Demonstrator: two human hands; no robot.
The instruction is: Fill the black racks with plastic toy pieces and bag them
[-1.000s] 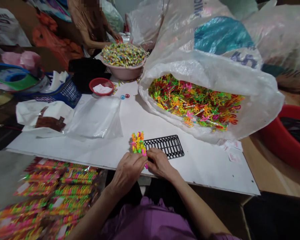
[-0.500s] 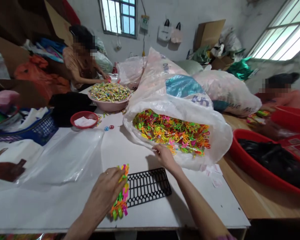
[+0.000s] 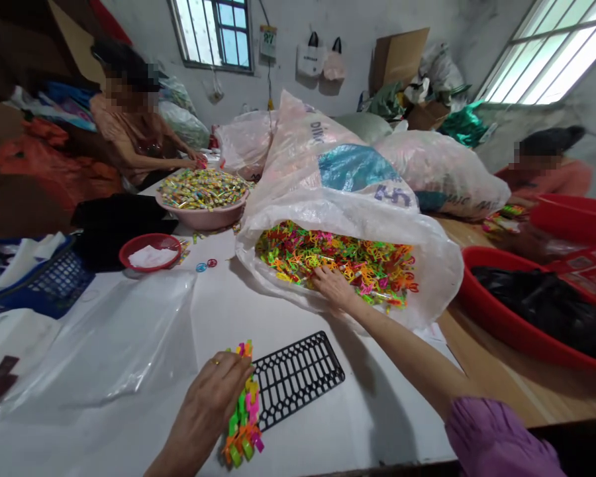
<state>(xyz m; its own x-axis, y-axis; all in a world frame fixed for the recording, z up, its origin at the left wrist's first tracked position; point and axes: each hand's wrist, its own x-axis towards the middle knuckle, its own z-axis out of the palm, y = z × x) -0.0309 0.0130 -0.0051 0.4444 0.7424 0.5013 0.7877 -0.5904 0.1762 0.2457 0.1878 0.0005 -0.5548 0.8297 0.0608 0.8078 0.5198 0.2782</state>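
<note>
My left hand [image 3: 217,384] is closed over a row of small bright plastic pieces [image 3: 248,424] in pink, green, orange and yellow, seated at the left end of a black slotted plastic rack [image 3: 300,379]. The rest of the rack's slots are bare, and my palm hides part of the row. Stretched forward, my right hand [image 3: 335,286] is at the mouth of a large white woven sack [image 3: 434,265]. Its fingers are apart and touch the heap of similar colourful plastic pieces [image 3: 342,255] inside; the fingertips are partly lost among them.
Left of the rack lie clear plastic bags [image 3: 149,331]. Behind them stand a small red bowl [image 3: 151,253] and a pink basin [image 3: 203,215] heaped with small wrapped pieces. A large red tub [image 3: 526,318] is at right. Two other people sit across, left and right.
My right hand has moved forward from the sack's lower edge onto the pieces inside. The rack has tilted slightly, with my left hand still on its left end. The whole view has shifted.
</note>
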